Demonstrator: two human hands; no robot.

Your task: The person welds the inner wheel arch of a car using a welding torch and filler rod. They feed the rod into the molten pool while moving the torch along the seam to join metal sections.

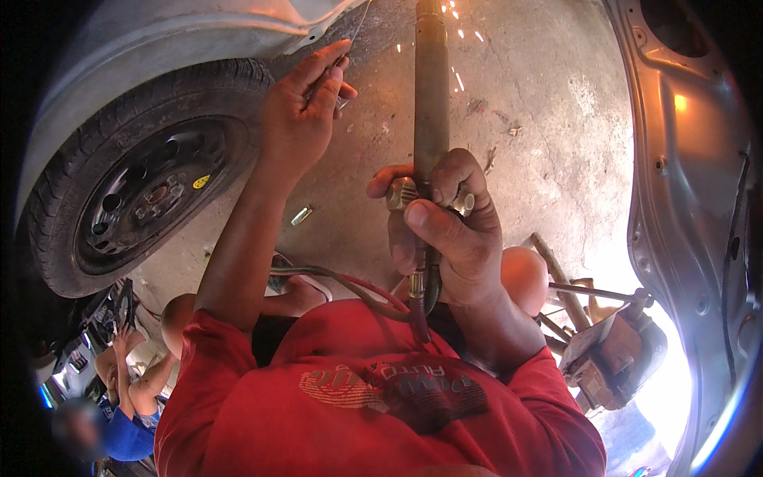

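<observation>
My right hand (469, 230) is wrapped round the valve end of a gas welding torch (431, 103), fingers and thumb about its brass knobs (403, 194). The torch points away from me, and its tip is outside the top edge. Bright sparks (457, 78) fly beside its far end. To the left, my raised left hand (310, 107) pinches a thin metal welding wire (362, 25) that runs up out of view near the car body's lower edge. Red and dark hoses (358, 288) trail from the torch's rear across my lap.
A grey car body panel (159, 48) arches over a black wheel (159, 187) on the left. At the right stands a bare car door (691, 151). A worn, boxy piece of equipment (616, 354) sits below it. A person in blue (131, 433) is at lower left.
</observation>
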